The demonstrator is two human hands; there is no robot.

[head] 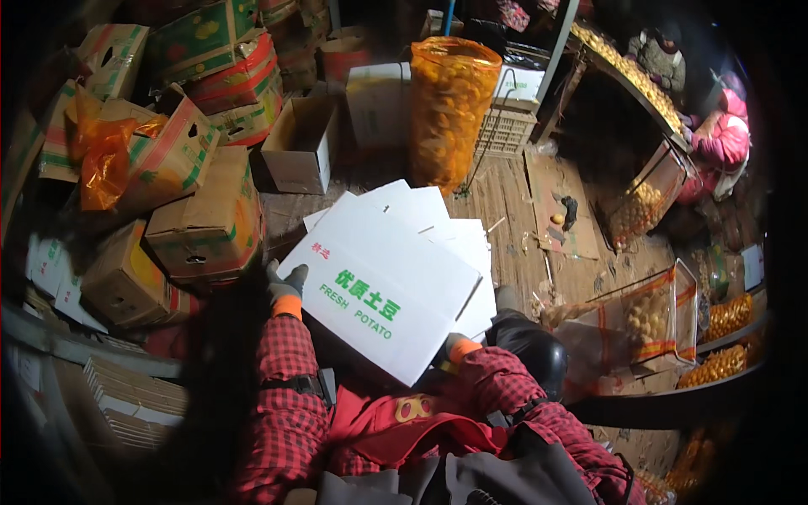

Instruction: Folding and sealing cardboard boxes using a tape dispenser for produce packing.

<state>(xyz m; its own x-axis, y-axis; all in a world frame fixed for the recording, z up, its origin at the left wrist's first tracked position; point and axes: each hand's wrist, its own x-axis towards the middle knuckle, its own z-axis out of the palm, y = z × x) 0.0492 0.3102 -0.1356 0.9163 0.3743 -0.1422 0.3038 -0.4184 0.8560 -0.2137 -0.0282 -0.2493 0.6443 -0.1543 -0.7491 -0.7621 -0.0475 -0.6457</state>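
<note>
A flattened white cardboard carton (385,278) with green and red printing lies in front of my body, at a slant. My left hand (288,284), in a grey glove with an orange cuff, grips its left corner, with the thumb on top. At the lower right edge is my right hand (462,346), gloved the same way; its fingers are mostly hidden under the cardboard, and it appears to hold that edge. More white cardboard sheets (475,297) fan out beneath and beyond the carton.
Beyond the sheets stand an orange mesh sack of potatoes (451,113) and an open carton (300,145). Used cartons (202,218) pile up at left. Rightward, a framed mesh bag (650,315) holds potatoes. Two people (723,136) work by a potato-covered sorting table (625,69).
</note>
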